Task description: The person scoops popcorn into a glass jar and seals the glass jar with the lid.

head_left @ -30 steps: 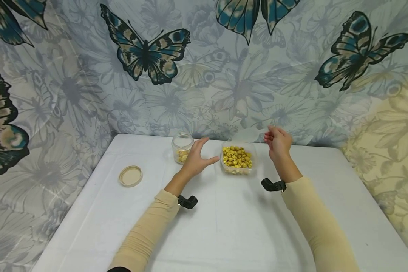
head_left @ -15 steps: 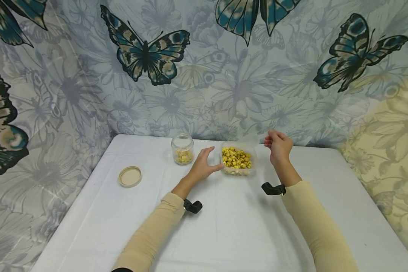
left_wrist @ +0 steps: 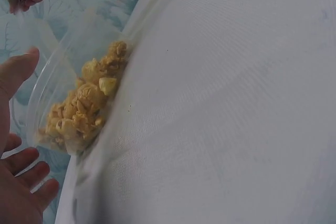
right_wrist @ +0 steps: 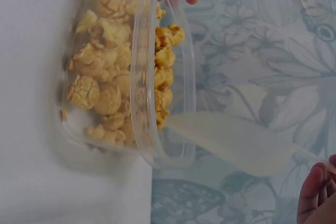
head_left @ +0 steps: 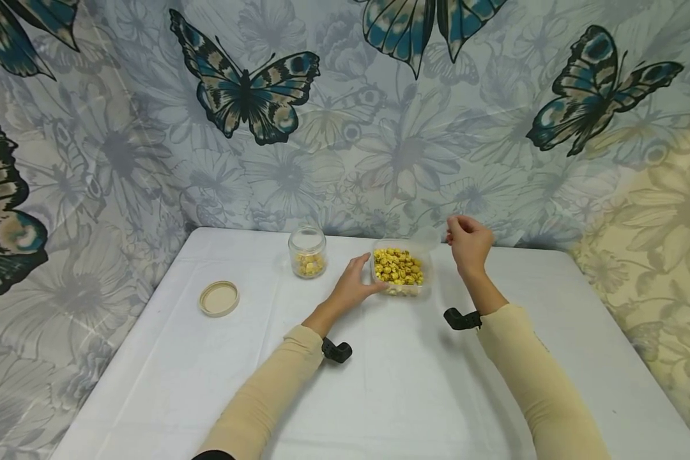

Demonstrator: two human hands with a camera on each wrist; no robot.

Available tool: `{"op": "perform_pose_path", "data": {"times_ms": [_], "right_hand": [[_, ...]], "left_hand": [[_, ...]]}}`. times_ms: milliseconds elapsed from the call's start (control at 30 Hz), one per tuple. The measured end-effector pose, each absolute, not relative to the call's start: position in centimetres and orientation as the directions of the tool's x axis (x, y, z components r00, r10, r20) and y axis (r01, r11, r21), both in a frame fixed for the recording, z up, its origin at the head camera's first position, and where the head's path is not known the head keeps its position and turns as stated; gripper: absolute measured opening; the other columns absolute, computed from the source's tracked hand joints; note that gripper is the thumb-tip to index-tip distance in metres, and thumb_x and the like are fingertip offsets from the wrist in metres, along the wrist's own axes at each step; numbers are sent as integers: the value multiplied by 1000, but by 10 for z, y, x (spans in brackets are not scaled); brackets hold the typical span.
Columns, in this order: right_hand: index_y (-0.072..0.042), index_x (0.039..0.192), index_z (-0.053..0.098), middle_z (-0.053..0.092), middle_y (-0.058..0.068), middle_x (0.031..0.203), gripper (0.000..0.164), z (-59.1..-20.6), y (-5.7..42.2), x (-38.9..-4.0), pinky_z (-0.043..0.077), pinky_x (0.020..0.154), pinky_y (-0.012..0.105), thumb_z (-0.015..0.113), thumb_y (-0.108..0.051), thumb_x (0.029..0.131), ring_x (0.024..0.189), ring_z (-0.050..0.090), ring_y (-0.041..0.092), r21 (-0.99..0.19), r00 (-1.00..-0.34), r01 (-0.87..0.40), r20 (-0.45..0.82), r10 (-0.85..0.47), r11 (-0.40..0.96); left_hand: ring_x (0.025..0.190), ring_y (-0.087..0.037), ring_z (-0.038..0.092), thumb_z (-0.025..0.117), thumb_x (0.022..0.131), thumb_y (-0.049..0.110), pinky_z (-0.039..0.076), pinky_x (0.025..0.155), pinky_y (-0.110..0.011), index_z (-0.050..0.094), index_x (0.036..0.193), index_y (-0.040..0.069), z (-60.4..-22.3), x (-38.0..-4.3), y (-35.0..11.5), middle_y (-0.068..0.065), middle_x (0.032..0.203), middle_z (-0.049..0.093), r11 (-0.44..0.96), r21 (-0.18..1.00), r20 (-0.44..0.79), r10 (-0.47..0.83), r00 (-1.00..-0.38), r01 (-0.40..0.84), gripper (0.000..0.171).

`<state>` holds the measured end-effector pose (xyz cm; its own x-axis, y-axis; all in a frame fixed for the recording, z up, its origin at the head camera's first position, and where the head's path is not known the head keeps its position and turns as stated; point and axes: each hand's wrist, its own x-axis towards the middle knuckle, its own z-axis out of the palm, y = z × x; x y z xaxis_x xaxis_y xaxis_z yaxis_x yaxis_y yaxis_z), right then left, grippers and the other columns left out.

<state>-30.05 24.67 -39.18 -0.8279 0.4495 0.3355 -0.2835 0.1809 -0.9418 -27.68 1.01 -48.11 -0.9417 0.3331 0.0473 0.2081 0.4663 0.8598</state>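
Head view: the left hand was spread wide around the near-left corner of a tub of popcorn, couldn't tell if touching. The right hand pinched a clear spatula, just right of the tub. The table had its back edge just past both hands, side edges well apart from them. A jar stood just beyond the left hand, a lid farther left.

Left wrist: thumb and fingers wide apart, tub right beside them.

Right wrist: spatula slanted from the pinch toward the tub.

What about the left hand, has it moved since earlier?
Yes: in the head view, the left hand has moved rightward, away from the clear jar and toward the popcorn tub.
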Motion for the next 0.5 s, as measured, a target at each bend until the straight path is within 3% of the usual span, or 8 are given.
{"op": "perform_pose_path", "data": {"times_ms": [133, 233, 500], "right_hand": [[9, 92, 74, 65, 8, 66, 19, -393, 243, -299, 42, 51, 8, 65, -8, 91, 52, 51, -5, -813, -758, -357, 540, 365, 460], [8, 91, 74, 68, 22, 76, 18, -395, 240, -298, 37, 55, 7, 65, -7, 91, 58, 46, -10, -723, -739, -365, 609, 290, 587], [10, 100, 73, 70, 29, 86, 21, -394, 242, -305, 38, 51, 3, 64, -8, 92, 53, 45, -18, -731, -802, -299, 541, 253, 613]], "left_hand": [[144, -33, 33, 73, 87, 40, 33, 117, -49, 26, 154, 11, -482, -276, 15, -15, 156, 31, 463, 861, 48, 336, -941, 209, 87], [144, -34, 33, 73, 87, 39, 33, 117, -50, 26, 154, 10, -482, -276, 16, -16, 155, 31, 464, 861, 52, 331, -942, 210, 86], [143, -36, 34, 71, 88, 41, 33, 117, -50, 25, 155, 10, -483, -278, 17, -18, 156, 32, 496, 840, 47, 333, -942, 217, 88]]}}
